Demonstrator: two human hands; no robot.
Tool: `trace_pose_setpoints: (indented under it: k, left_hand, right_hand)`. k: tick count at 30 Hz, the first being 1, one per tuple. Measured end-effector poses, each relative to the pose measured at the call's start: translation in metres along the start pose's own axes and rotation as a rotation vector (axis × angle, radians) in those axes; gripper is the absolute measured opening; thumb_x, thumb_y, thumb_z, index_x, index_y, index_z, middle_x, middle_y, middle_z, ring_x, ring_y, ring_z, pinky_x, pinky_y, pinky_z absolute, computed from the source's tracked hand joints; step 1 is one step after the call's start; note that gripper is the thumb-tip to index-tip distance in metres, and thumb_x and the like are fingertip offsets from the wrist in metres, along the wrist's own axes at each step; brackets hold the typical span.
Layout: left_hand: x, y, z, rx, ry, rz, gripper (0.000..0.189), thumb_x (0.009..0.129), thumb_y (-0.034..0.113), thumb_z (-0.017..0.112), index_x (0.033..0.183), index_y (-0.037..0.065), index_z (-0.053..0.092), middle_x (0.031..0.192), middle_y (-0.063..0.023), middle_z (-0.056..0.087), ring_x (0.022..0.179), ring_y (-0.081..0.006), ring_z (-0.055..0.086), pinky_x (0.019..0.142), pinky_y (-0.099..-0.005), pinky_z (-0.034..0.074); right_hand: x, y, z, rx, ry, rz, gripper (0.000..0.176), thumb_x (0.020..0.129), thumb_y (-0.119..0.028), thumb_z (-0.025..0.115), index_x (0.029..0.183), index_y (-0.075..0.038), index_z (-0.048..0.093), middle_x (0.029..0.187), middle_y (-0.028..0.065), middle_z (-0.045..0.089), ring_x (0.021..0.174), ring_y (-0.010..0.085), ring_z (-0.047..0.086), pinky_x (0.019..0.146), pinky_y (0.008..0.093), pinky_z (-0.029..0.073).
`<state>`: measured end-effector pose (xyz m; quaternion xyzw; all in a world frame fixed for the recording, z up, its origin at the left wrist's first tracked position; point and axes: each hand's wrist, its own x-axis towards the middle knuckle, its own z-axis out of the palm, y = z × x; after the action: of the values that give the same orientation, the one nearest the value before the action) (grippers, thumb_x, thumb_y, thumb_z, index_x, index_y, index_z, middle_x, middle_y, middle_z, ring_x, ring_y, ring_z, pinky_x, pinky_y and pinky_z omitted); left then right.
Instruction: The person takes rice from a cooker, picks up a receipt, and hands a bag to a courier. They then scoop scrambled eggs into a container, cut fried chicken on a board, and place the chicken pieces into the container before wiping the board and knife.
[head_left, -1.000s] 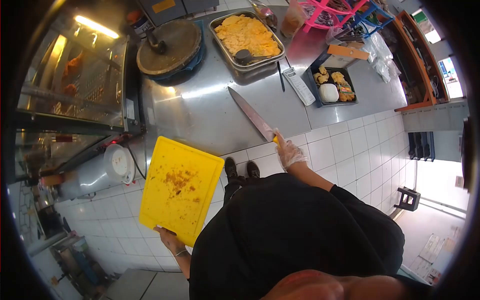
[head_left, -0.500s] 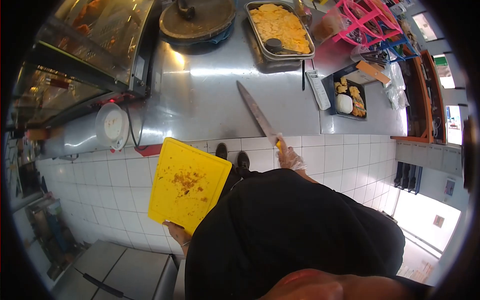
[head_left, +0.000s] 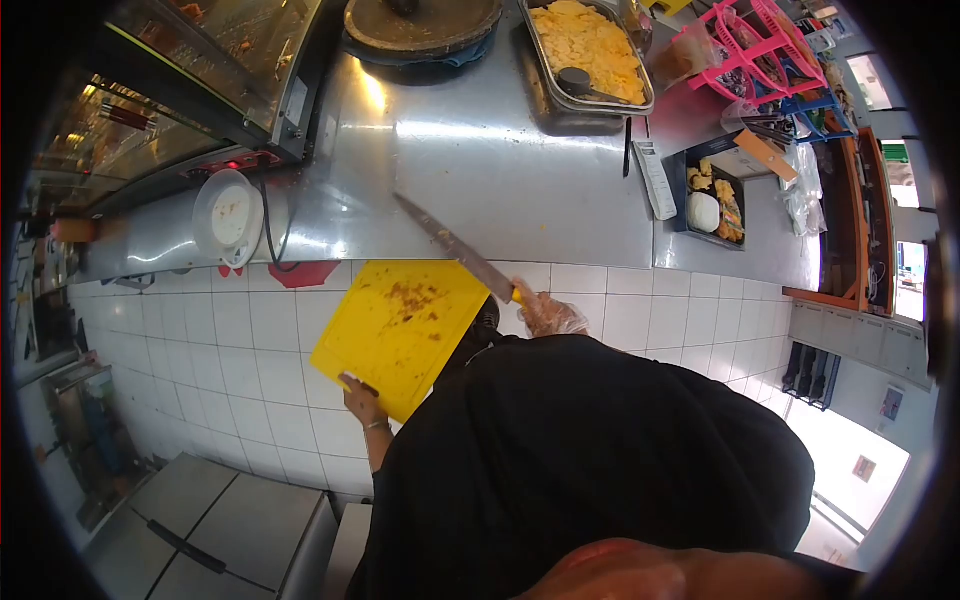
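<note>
My left hand grips the near edge of a yellow cutting board, its fingers lying over the edge. Brown crumbs are scattered on the board's face, mostly toward its far side. In a clear plastic glove, my right hand is closed around the yellow handle of a long knife. The blade points up and left; its tip overlaps the steel counter and its middle passes by the board's far right corner.
A tray of yellow food with a dark scoop sits on the counter, right of a large round stone-like dish. Farther right stand a black box and a pink basket. At left are a white tub and a glass display case.
The board has moved toward the counter and tilted, with its far edge now at the counter's front. The knife has swung left, nearer the board.
</note>
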<state>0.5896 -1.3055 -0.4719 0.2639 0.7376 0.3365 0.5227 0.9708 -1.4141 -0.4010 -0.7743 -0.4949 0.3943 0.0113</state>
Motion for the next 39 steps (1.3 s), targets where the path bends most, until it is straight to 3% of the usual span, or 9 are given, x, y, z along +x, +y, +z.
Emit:
trace_pose_setpoints:
  k: [7, 9, 11, 14, 19, 24, 28, 31, 39]
  left_hand:
    - [0.009, 0.016, 0.04, -0.057, -0.109, 0.001, 0.046, 0.104, 0.049, 0.043, 0.096, 0.005, 0.055, 0.061, 0.0046, 0.04, 0.05, -0.006, 0.037, 0.048, -0.023, 0.029]
    - [0.009, 0.018, 0.044, -0.058, -0.117, -0.01, 0.047, 0.103, 0.05, 0.043, 0.096, 0.005, 0.055, 0.061, 0.0048, 0.039, 0.05, -0.0061, 0.036, 0.048, -0.0231, 0.029]
    - [0.012, 0.016, 0.043, -0.073, -0.125, -0.016, 0.047, 0.103, 0.05, 0.043, 0.094, 0.006, 0.055, 0.06, 0.005, 0.039, 0.05, -0.0062, 0.036, 0.048, -0.0233, 0.029]
    - [0.01, 0.017, 0.047, -0.049, -0.117, -0.021, 0.047, 0.103, 0.051, 0.042, 0.09, 0.007, 0.054, 0.058, 0.0048, 0.038, 0.049, -0.0065, 0.036, 0.048, -0.0233, 0.028]
    - [0.009, 0.013, 0.052, -0.04, -0.143, -0.039, 0.048, 0.103, 0.052, 0.042, 0.083, 0.009, 0.051, 0.057, 0.0046, 0.037, 0.049, -0.0068, 0.034, 0.048, -0.024, 0.027]
    - [0.003, 0.019, 0.055, -0.02, -0.162, -0.05, 0.048, 0.103, 0.052, 0.041, 0.083, 0.009, 0.051, 0.057, 0.0045, 0.037, 0.049, -0.0071, 0.034, 0.049, -0.0245, 0.028]
    - [0.003, 0.022, 0.053, -0.021, -0.172, -0.027, 0.048, 0.103, 0.052, 0.041, 0.083, 0.009, 0.051, 0.057, 0.0044, 0.037, 0.05, -0.0072, 0.034, 0.049, -0.0244, 0.028]
    - [-0.002, 0.033, 0.055, -0.031, -0.179, -0.034, 0.049, 0.103, 0.053, 0.041, 0.08, 0.01, 0.049, 0.057, 0.004, 0.037, 0.05, -0.0077, 0.035, 0.05, -0.0246, 0.028]
    - [0.007, 0.036, 0.051, -0.028, -0.179, -0.051, 0.052, 0.102, 0.055, 0.04, 0.077, 0.01, 0.046, 0.058, 0.0027, 0.038, 0.051, -0.0095, 0.037, 0.051, -0.026, 0.03]
  right_hand:
    - [-0.026, 0.008, -0.032, 0.083, -0.139, 0.015, 0.062, 0.099, -0.025, 0.047, 0.154, -0.023, 0.017, 0.102, 0.0258, 0.062, 0.085, 0.0447, 0.065, 0.078, 0.056, 0.051]
    - [-0.044, 0.026, -0.046, 0.136, -0.048, 0.136, 0.062, 0.1, -0.025, 0.046, 0.154, -0.023, 0.017, 0.102, 0.0258, 0.062, 0.085, 0.0447, 0.065, 0.078, 0.056, 0.051]
    - [-0.063, 0.082, -0.01, 0.079, 0.453, 0.067, 0.059, 0.099, -0.024, 0.048, 0.152, -0.025, 0.022, 0.1, 0.0254, 0.063, 0.086, 0.0448, 0.065, 0.077, 0.0551, 0.051]
    - [-0.072, 0.096, -0.006, 0.136, 0.61, 0.067, 0.058, 0.099, -0.023, 0.048, 0.151, -0.025, 0.023, 0.099, 0.0256, 0.063, 0.088, 0.0455, 0.064, 0.077, 0.0544, 0.051]
    - [-0.029, 0.088, 0.024, 0.17, -0.101, 0.182, 0.064, 0.096, -0.025, 0.052, 0.152, -0.024, 0.019, 0.098, 0.0252, 0.063, 0.087, 0.044, 0.065, 0.077, 0.053, 0.051]
    - [-0.039, 0.038, -0.009, -0.023, 0.087, -0.127, 0.064, 0.098, -0.029, 0.051, 0.152, -0.025, 0.018, 0.095, 0.0252, 0.062, 0.084, 0.0431, 0.065, 0.076, 0.0531, 0.052]
    - [-0.029, 0.023, -0.061, -0.032, 0.47, 0.236, 0.06, 0.101, -0.036, 0.045, 0.154, -0.027, 0.018, 0.102, 0.0241, 0.062, 0.088, 0.0415, 0.065, 0.079, 0.0539, 0.052]
    - [-0.016, 0.013, -0.107, -0.074, 0.433, 0.501, 0.061, 0.102, -0.037, 0.042, 0.156, -0.029, 0.013, 0.107, 0.0228, 0.061, 0.093, 0.0413, 0.065, 0.081, 0.0528, 0.052]
    - [0.019, 0.034, -0.108, 0.049, 0.515, 0.457, 0.059, 0.103, -0.038, 0.037, 0.156, -0.032, 0.012, 0.114, 0.0244, 0.061, 0.102, 0.0421, 0.063, 0.091, 0.0512, 0.048]
